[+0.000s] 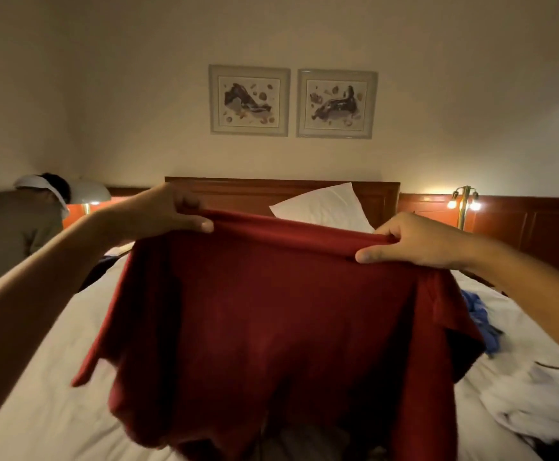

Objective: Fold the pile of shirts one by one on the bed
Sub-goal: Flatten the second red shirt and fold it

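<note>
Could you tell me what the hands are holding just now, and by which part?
Both hands hold the red shirt up over the bed: the left hand and the right hand each pinch its bunched top edge.

The dark red cloth shirt [264,311] is one plain colour throughout. The flat bed sheet [55,377] and square pillow [324,207] are white, the crumpled garment [480,317] blue, the wooden headboard [271,191] reddish-brown, the left framed wall print [249,100] pale grey with dark blotches.

Two framed prints [249,100], white pillow [324,207], lit lamp [464,202]
</note>
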